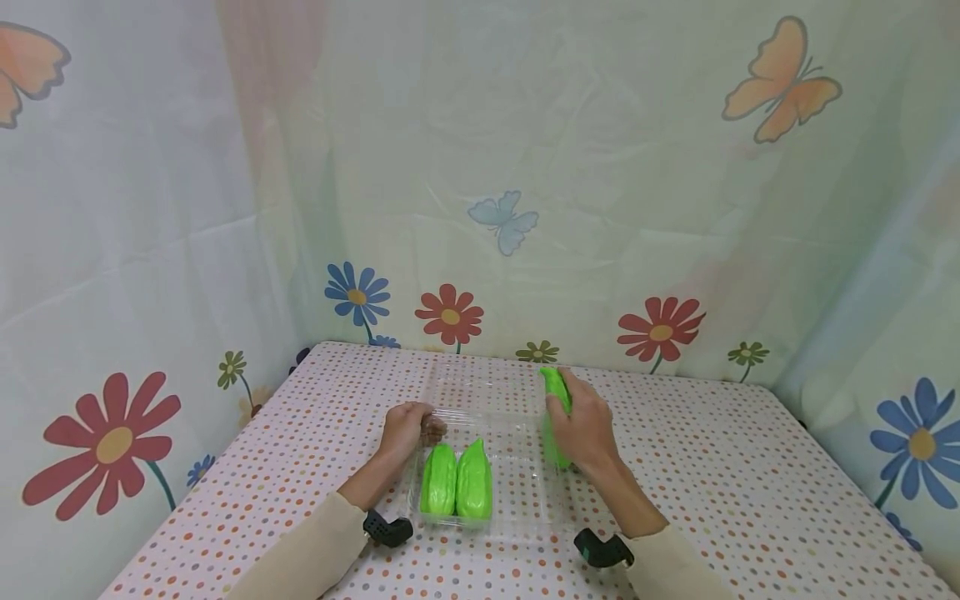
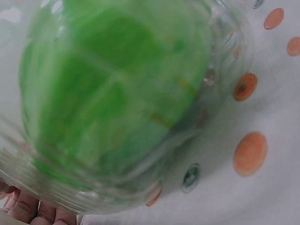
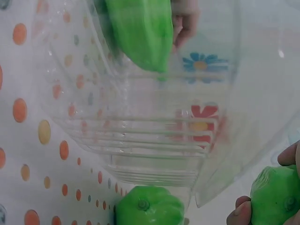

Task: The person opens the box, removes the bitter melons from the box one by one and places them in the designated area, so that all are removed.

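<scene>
A clear plastic clamshell box (image 1: 517, 492) sits on the table, its lid (image 1: 480, 385) opened toward the back. Inside, on the left, two bright green ribbed gourds (image 1: 474, 483) lie side by side. My left hand (image 1: 405, 429) grips the box's left rim; curled fingers (image 2: 28, 206) show by the plastic in the left wrist view. My right hand (image 1: 588, 425) holds another green gourd (image 1: 557, 390), raised near the box's right end. Below it is a further gourd (image 3: 150, 206); whether it lies in or beside the box, I cannot tell.
A dotted cloth covers the table (image 1: 712, 483). Behind and at both sides hangs a curtain (image 1: 600, 167) printed with flowers and butterflies. Dark cameras are strapped at both wrists.
</scene>
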Available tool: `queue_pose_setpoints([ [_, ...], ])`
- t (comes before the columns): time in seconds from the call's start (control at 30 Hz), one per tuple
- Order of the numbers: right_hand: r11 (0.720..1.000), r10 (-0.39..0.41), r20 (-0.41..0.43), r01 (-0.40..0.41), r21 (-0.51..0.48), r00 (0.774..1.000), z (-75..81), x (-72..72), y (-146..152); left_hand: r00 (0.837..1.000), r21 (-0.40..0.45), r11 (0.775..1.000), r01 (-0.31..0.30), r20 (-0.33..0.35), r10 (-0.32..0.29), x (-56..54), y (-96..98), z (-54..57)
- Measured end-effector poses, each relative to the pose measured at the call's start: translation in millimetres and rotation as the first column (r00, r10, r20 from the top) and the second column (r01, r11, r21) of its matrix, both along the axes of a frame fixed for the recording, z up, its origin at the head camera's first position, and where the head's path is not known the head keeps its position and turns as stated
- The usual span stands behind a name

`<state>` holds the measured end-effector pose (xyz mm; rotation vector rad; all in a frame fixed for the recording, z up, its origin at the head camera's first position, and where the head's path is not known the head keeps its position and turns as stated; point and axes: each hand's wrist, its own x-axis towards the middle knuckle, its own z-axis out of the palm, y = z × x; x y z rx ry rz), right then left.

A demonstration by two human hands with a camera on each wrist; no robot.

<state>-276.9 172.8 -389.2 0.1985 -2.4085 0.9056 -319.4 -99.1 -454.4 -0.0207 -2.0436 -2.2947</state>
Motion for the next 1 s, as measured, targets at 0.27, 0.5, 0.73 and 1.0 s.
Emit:
queue_pose_setpoints([
  [0.27,0.999,-0.037,0.037,0.037,-0.007,0.999,5.8,-0.9,6,1.000,-0.015,1.000,-0.006,-0.006,0.006,-0.8,0.3,0.0],
  [0.5,0.998,-0.066,0.042,0.066,-0.014,0.997,7.7,-3.2,11,1.000,-0.017,1.000,0.005,-0.001,-0.005,0.0,-1.1,-0.4],
  [0.73,0.996,-0.087,0.076,0.090,-0.030,0.993,8.0,-5.2,16,1.000,-0.019,1.000,0.008,0.000,-0.008,-0.7,-1.5,-0.9],
  [1.0,0.994,-0.097,0.087,0.100,-0.032,0.991,5.5,-8.4,23,1.000,-0.021,1.000,-0.004,-0.012,0.004,-1.7,-0.1,-0.9],
])
